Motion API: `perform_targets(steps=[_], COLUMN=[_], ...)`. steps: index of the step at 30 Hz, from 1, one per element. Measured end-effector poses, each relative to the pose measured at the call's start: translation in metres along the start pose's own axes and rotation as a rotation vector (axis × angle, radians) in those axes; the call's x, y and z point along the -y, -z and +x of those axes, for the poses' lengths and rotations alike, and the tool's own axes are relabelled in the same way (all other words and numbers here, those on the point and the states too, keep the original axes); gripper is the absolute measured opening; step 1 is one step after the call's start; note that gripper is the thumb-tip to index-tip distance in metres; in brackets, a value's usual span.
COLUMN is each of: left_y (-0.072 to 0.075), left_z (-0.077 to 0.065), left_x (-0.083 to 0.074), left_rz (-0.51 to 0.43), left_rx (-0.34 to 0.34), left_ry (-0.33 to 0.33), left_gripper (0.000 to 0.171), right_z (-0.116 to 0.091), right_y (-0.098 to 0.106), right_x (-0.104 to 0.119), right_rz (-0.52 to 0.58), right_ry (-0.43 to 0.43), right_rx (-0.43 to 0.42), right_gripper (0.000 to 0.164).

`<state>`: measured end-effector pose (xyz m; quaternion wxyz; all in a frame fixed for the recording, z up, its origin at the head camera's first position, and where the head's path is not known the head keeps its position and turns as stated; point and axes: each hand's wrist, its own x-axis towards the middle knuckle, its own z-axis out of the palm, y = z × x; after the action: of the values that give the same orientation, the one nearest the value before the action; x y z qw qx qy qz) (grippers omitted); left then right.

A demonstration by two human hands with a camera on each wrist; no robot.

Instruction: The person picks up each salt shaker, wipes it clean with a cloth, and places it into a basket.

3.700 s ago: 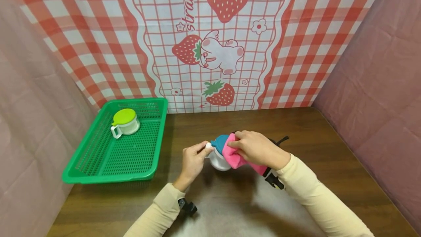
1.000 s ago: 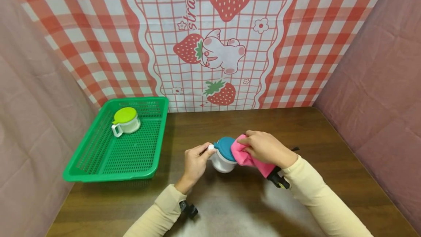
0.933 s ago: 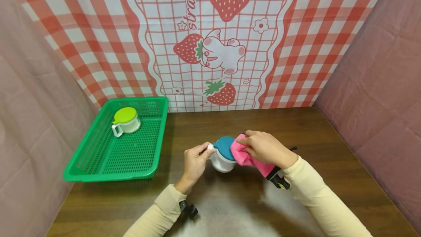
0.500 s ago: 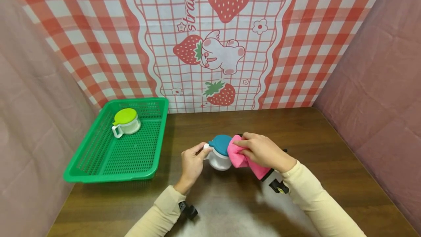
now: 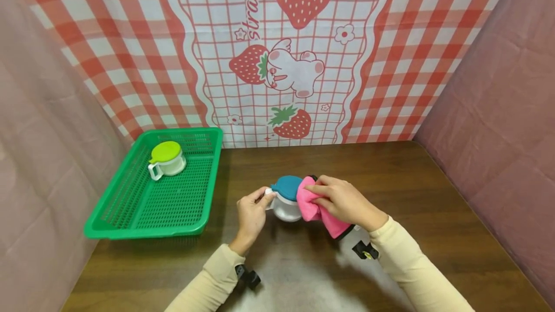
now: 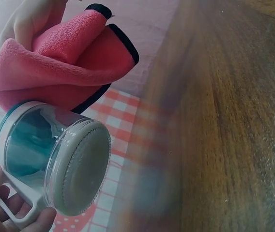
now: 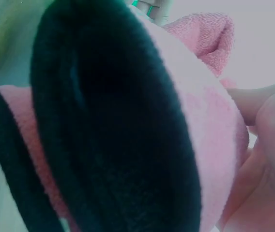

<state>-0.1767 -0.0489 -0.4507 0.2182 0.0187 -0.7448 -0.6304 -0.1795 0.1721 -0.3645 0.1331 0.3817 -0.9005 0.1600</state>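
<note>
My left hand (image 5: pixel 251 215) grips the white handle of a clear seasoning jar (image 5: pixel 286 210) with a blue lid (image 5: pixel 288 188). In the left wrist view the jar (image 6: pixel 82 169) is tilted, its base toward the camera and raised off the table. A pink cloth (image 5: pixel 323 213) with black edging is bunched in my right hand (image 5: pixel 347 201). It presses against the right side of the jar, by the lid's rim. Up close in the right wrist view, the cloth (image 7: pixel 210 130) covers most of the jar, and my right thumb lies along it.
A green plastic basket (image 5: pixel 145 232) stands at the left of the wooden table (image 5: pixel 390 167). Inside it, near the back, sits a similar jar with a lime lid (image 5: pixel 166 152). A strawberry-print checked curtain (image 5: pixel 173 52) hangs behind, with pink drapes on both sides.
Over the last second, the jar and both hands have shifted slightly left. The cloth stays at the jar's right side, and both holds are unchanged.
</note>
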Motion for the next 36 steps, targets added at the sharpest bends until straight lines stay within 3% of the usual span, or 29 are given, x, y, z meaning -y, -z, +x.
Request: perform_targets(steps=[8, 12, 20, 23, 27, 31, 36], left_y=[0.008, 0.009, 0.009, 0.008, 0.005, 0.004, 0.004], left_z=[-0.006, -0.006, -0.005, -0.002, 0.004, 0.006, 0.009], left_x=[-0.037, -0.038, -0.035, -0.023, -0.006, -0.003, -0.006], left_rz=[0.008, -0.013, -0.076, -0.096, -0.143, -0.210, -0.235], left_rx=[-0.020, -0.027, -0.037, -0.039, -0.041, -0.050, -0.061], left_ry=[0.040, 0.059, 0.087, 0.103, 0.190, 0.293, 0.334], left_gripper=[0.023, 0.024, 0.020, 0.019, 0.021, 0.025, 0.025], right_z=[-0.002, -0.002, -0.002, -0.002, -0.002, -0.004, -0.006], right_y=[-0.002, 0.000, 0.004, 0.005, 0.006, 0.006, 0.007], right_x=[-0.002, -0.002, -0.002, -0.002, -0.003, -0.005, -0.007], right_rz=[0.048, 0.064, 0.073, 0.077, 0.079, 0.078, 0.079], right_ry=[0.002, 0.003, 0.000, 0.003, 0.002, -0.007, -0.005], right_rx=[-0.051, -0.056, -0.057, -0.053, -0.047, -0.032, -0.007], right_gripper=[0.031, 0.032, 0.029, 0.028, 0.027, 0.024, 0.023])
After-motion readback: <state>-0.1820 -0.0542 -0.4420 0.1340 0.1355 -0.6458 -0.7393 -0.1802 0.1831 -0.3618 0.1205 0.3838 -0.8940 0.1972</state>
